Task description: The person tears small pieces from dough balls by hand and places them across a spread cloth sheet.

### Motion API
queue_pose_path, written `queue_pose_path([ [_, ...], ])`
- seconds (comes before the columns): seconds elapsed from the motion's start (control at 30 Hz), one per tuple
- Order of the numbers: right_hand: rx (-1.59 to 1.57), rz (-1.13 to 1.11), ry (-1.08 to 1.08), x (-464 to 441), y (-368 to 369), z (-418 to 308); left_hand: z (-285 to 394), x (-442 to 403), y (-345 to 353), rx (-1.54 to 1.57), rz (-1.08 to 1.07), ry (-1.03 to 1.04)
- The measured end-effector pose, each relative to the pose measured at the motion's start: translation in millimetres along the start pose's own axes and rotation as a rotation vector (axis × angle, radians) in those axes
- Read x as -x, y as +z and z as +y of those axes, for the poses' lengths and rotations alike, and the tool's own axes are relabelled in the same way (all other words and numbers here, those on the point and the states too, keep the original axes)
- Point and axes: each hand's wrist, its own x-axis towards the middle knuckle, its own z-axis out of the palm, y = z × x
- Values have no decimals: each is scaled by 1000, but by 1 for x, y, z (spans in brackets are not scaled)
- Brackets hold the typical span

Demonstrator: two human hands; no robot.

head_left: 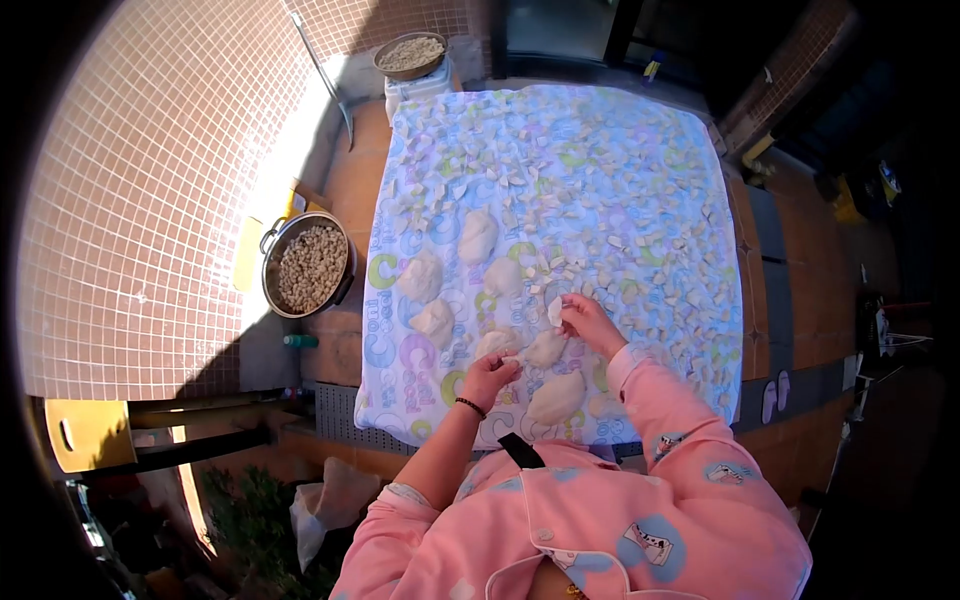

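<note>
A patterned cloth (400,375) covers a table, with many small pale pieces scattered over its far and right parts. Several larger pale dough-like lumps (478,237) lie on the near left and middle. My left hand (490,378), a dark bracelet at its wrist, is closed with fingertips pinched on a small pale piece, beside a lump at the near side. Slightly farther off and to the right, my right hand (588,322) pinches a flat whitish piece (555,311) between thumb and fingers, above another lump (545,349).
A metal pot (350,262) of small pale chunks stands left of the table. Behind the far left corner, a bowl (410,72) rests on a white stand. A tiled wall (150,230) rises at left; pink slippers (769,400) lie on the floor at right.
</note>
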Motion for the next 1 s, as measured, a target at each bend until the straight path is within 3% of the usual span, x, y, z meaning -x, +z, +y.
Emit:
queue_pose_path([
  [0.07, -356, 32, 152, 25, -2, 12, 14, -14, 8, 63, -12, -28],
  [0.2, -371, 42, 216, 62, -3, 43, 9, -65, 10, -206, 11, 56],
  [0.27, -283, 72, 215, 72, -5, 60, 2, -87, 9, -713, 88, 296],
  [0.3, -260, 75, 183, 77, -5, 60, 12, -84, 20, -788, 134, 346],
  [0.53, -188, 144, 41, 91, -8, 73, 30, -100, 35, -1094, 140, 290],
  [0.73, -147, 206, 71, 97, -6, 73, 26, -109, 27, -1028, 86, 273],
  [0.83, 37, 282, 17, 90, 1, 73, 31, -104, 31, -1019, 112, 203],
  [0.9, 453, 342, -141, 86, 3, 63, 31, -104, 30, -1020, 133, 187],
  [1.0, 508, 437, -199, 71, 4, 68, 26, -108, 25, -1042, 175, 210],
])
